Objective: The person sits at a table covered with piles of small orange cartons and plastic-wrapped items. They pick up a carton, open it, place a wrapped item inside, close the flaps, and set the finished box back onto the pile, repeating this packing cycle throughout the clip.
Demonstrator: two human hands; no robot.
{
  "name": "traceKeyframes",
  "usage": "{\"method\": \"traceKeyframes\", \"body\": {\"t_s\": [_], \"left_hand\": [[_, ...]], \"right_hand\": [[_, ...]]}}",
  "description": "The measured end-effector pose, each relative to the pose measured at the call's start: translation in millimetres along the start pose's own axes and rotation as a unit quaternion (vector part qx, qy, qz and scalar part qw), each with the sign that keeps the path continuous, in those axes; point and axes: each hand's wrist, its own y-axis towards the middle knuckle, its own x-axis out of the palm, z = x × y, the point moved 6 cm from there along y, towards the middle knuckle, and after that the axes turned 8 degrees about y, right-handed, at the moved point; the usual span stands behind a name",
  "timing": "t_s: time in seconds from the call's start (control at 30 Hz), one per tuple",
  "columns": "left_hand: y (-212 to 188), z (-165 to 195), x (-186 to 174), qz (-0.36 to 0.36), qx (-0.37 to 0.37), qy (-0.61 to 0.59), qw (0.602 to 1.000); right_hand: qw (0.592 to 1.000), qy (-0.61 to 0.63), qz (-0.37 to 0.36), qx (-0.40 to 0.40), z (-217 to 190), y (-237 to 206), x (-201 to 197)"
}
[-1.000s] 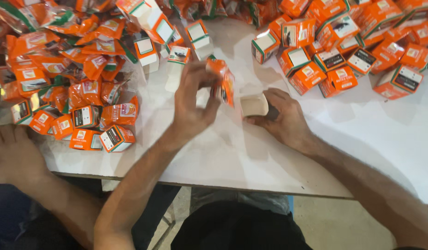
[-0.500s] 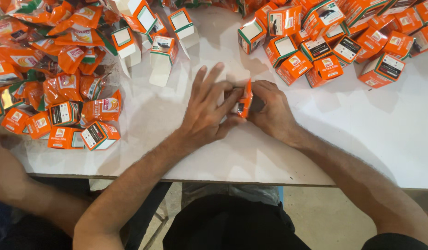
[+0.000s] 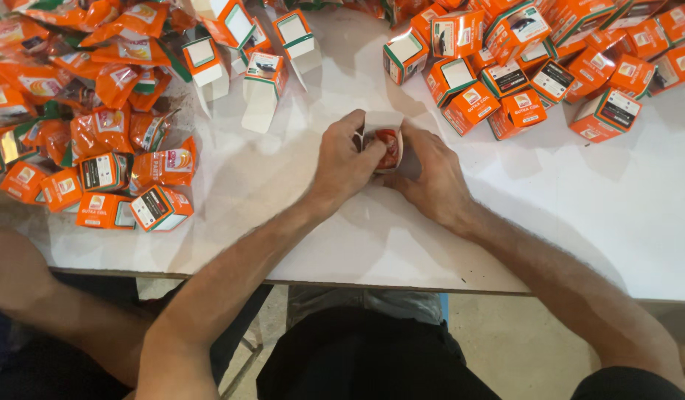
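Far left, at the table edge: another person's arm (image 3: 31, 289), resting low, apart from the work.

Left pile: crinkled orange pouches (image 3: 98, 81) heaped at the table's upper left; several small closed orange cartons (image 3: 161, 207) lie along the pile's near edge. Above the hands, four open cartons (image 3: 265, 74) stand with white flaps up.

Left hand (image 3: 342, 163): forearm runs diagonally up from the lower left, palm down, fingers curled and pressed together against the left side of a small box (image 3: 385, 137).

Box: at table centre, between both hands, white flap open on top, an orange pouch (image 3: 389, 148) showing inside its mouth.

Right hand (image 3: 435, 174): forearm enters from the lower right, fingers bent and closed on the box's right side, thumb near the opening.

Right: a dense group of closed orange boxes (image 3: 550, 67) with white and black label panels, upper right of the white table (image 3: 579, 222).
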Motion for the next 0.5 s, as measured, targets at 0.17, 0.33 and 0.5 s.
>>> {"method": "traceKeyframes", "body": {"t_s": [0.17, 0.33, 0.5], "left_hand": [[-1, -11, 4, 0.005, -0.030, -0.036, 0.999], [-5, -20, -8, -0.123, -0.102, -0.196, 0.967], [7, -27, -15, -0.145, -0.143, -0.139, 0.969]], "right_hand": [[0.997, -0.002, 0.009, -0.076, -9, -2, 1], [0.990, -0.058, -0.009, -0.127, -12, 1, 2], [0.983, -0.088, -0.048, -0.153, -17, 2, 4]]}}
